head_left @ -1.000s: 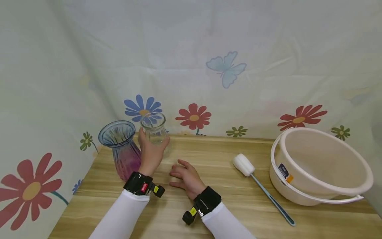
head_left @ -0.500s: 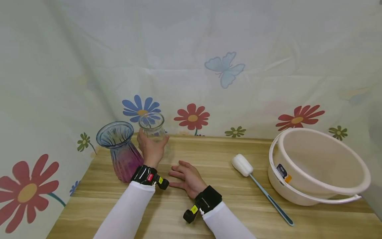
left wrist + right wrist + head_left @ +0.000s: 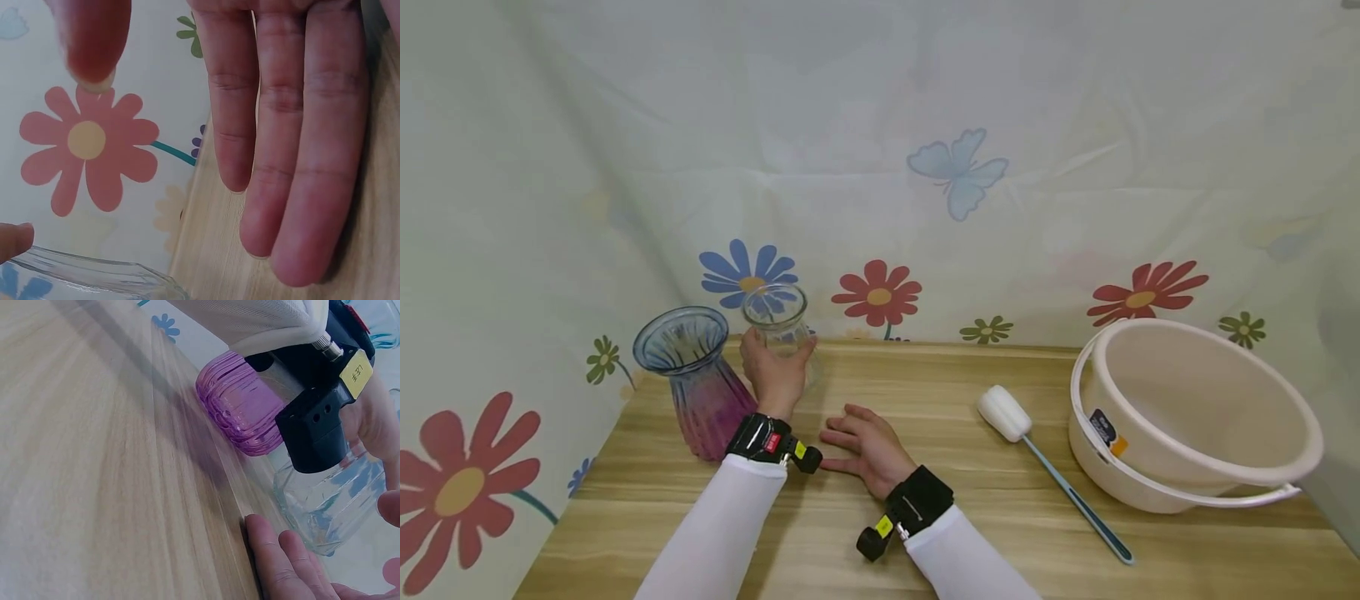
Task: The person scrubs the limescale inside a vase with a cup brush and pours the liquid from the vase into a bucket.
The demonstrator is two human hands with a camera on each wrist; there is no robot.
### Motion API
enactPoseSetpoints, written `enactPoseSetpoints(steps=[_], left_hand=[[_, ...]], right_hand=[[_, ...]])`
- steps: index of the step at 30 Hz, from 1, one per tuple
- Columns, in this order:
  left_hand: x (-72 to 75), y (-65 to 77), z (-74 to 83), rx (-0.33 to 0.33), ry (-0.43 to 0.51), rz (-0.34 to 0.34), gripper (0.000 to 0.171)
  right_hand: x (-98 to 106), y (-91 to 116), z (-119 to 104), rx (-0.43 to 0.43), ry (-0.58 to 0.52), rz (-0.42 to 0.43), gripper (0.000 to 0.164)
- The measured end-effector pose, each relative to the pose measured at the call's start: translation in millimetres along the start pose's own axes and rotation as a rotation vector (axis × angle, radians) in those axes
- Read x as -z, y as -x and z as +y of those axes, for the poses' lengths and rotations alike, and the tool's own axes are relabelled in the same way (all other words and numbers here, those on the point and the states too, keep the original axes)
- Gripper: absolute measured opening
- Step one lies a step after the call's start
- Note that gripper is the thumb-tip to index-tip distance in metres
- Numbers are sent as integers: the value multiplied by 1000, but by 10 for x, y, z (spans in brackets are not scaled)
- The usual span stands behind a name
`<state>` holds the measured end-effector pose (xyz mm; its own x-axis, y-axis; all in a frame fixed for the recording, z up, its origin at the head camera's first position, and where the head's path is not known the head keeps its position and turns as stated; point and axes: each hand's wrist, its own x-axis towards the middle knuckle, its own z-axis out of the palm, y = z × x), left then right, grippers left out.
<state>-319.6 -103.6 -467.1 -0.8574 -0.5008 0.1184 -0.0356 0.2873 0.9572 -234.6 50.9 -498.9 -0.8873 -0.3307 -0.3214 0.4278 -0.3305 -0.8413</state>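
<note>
My left hand [image 3: 778, 379] holds a clear glass vase [image 3: 782, 332] by its body from the near side, thumb and fingers on either side. The vase stands upright near the table's back edge. Just left of it a ribbed glass vase [image 3: 706, 404], blue at the flared rim and purple below, stands beside my left wrist. My right hand [image 3: 872, 450] lies low over the table with loosely straight fingers, holding nothing. In the left wrist view its fingers [image 3: 328, 162] loom large, and part of the clear rim shows below. The right wrist view shows the clear vase's base.
A white sponge-headed bottle brush [image 3: 1006, 414] with a blue handle lies on the wooden table [image 3: 925, 375] to the right. Beyond it stands a pale bucket [image 3: 1157, 492] with its handle down. A flower-printed sheet [image 3: 865, 208] hangs behind and at the left.
My left wrist has shifted slightly right while the hand keeps its hold on the clear vase. The right hand's fingers have spread a little. The head view has turned slightly right.
</note>
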Motion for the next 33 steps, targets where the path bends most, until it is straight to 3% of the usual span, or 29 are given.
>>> enactPoseSetpoints(steps=[6, 11, 20, 24, 28, 33], left_hand=[[23, 25, 21, -23, 14, -8, 94], [45, 83, 110, -50, 92, -47, 92], [89, 326, 325, -101, 112, -179, 91], [130, 445, 403, -87, 156, -261, 92], [149, 553, 427, -83, 138, -330, 92], [148, 656, 409, -149, 97, -376, 90]], right_hand=[[-3, 3, -11, -4, 2, -8, 64], [13, -5, -24, -22, -34, -4, 55], [87, -16, -69, -59, -100, -42, 84], [84, -4, -118, -40, -105, -51, 86], [84, 18, -183, -3, -100, -46, 85], [136, 83, -248, 24, -98, -20, 91]])
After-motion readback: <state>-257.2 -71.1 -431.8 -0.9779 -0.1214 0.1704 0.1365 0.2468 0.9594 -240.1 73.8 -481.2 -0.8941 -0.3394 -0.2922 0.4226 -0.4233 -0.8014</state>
